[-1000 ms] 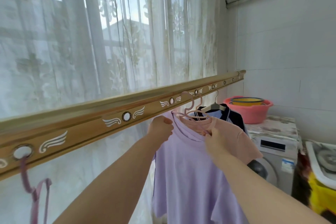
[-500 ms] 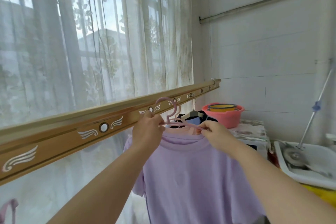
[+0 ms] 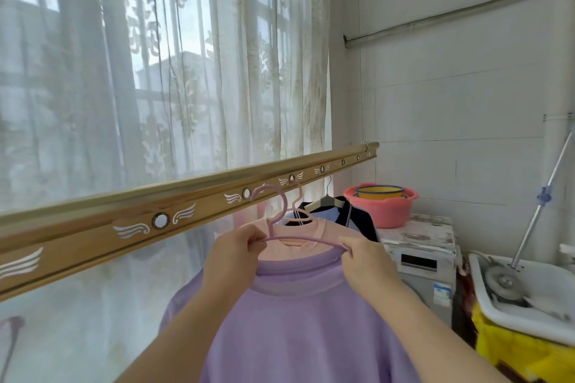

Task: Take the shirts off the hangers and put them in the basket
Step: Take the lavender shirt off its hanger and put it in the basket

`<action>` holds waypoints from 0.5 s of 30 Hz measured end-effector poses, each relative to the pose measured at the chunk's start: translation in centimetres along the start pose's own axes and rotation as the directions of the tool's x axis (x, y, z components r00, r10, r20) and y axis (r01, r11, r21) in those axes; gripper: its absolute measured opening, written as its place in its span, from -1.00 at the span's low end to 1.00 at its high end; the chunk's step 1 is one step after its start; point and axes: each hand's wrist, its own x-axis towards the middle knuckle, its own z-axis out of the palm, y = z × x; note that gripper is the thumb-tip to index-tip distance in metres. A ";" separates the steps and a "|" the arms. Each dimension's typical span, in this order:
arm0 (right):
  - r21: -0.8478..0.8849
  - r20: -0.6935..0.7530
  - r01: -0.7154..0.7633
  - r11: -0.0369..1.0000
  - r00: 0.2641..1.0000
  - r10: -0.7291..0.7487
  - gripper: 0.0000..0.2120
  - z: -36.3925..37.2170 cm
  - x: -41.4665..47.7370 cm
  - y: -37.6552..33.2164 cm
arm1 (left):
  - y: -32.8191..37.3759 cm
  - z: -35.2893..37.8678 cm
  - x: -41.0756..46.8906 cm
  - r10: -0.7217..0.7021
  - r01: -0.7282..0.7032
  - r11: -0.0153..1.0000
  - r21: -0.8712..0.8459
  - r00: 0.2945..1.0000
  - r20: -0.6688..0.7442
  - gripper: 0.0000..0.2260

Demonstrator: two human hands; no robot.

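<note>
The purple shirt [image 3: 298,320] hangs straight down below my grip, its collar just under the pink hanger [image 3: 306,239]. The hanger's long axis runs left to right between my hands. My left hand [image 3: 233,255] pinches the bar by the hook stem, and my right hand [image 3: 364,261] pinches the far end at the collar. The hook sits against the rail [image 3: 186,211]; I can't tell if it's still caught. My left hand is nearer the hook, so I judge it should do the pulling out. No basket in view.
</note>
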 end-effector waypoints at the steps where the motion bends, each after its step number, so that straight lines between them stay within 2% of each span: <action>1: 0.006 0.034 0.007 1.000 0.999 -0.007 -0.69 0.4 0.3 0.1 | -0.4 -0.3 0.0 -0.022 0.023 0.999 0.046 1.000 -0.021 -0.90; 4: 0.041 0.060 -0.011 0.999 0.998 0.009 -0.63 0.9 0.5 0.4 | -1.7 -1.2 0.0 -0.062 0.076 0.984 0.162 0.994 -0.093 -0.90; 7: 0.100 0.049 -0.031 0.995 0.998 0.026 -0.61 0.5 0.2 0.3 | -2.3 -2.2 0.0 -0.084 0.101 0.980 0.172 0.991 -0.103 -0.88; 10: 0.303 0.052 -0.082 0.949 0.996 0.069 -0.57 -0.6 0.0 0.1 | -2.8 -2.8 -0.4 -0.088 0.100 0.988 0.116 0.990 -0.110 -0.87; 11: 0.439 0.074 -0.145 0.887 0.989 0.125 -0.56 -1.0 0.1 0.1 | -3.0 -2.9 -0.6 -0.095 0.106 0.991 0.085 0.988 -0.121 -0.88; 12: 0.596 0.136 -0.239 0.767 0.971 0.197 -0.57 -1.2 0.3 -0.1 | -3.2 -3.1 -0.8 -0.108 0.116 0.992 0.058 0.985 -0.132 -0.88; 13: 0.730 0.224 -0.336 0.595 0.940 0.256 -0.58 -1.4 0.5 -0.2 | -3.4 -3.1 -1.0 -0.120 0.126 0.991 0.035 0.983 -0.138 -0.86; 15: 0.841 0.403 -0.483 0.246 0.861 0.312 -0.58 -1.4 1.0 0.0 | -3.7 -2.9 -1.5 -0.139 0.141 0.990 -0.001 0.980 -0.144 -0.82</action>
